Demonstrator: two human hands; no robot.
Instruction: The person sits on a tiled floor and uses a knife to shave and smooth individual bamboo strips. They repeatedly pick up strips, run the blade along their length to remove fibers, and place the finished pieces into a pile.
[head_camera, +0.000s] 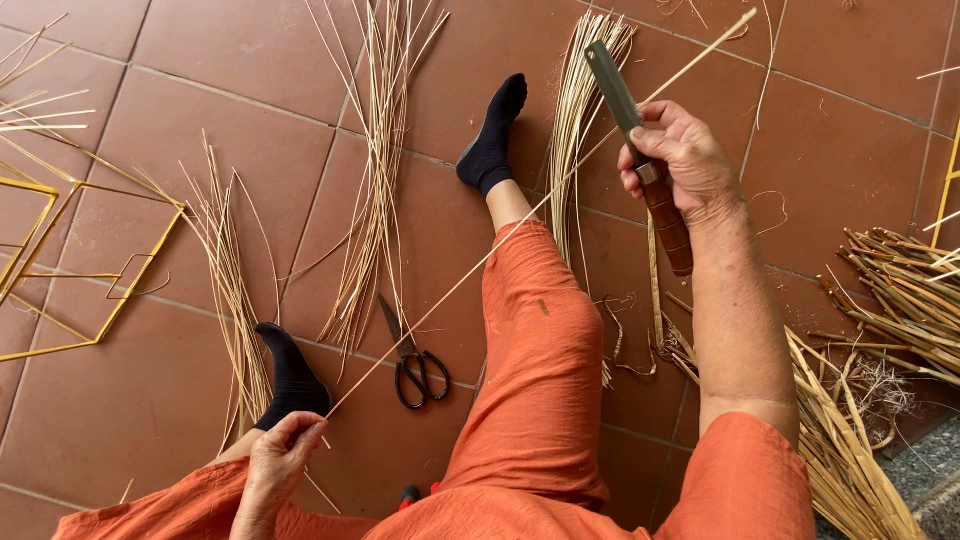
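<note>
Head view: left hand pinching long strip; right hand closed round knife; split bundles piled, coarse stalks unworked.

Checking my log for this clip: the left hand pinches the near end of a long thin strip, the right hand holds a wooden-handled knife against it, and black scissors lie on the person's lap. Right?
Not quite: the black scissors lie on the tiled floor between the legs, not on the lap. The head view shows this. The left hand does pinch the strip, and the right hand holds the wooden-handled knife against it.
</note>
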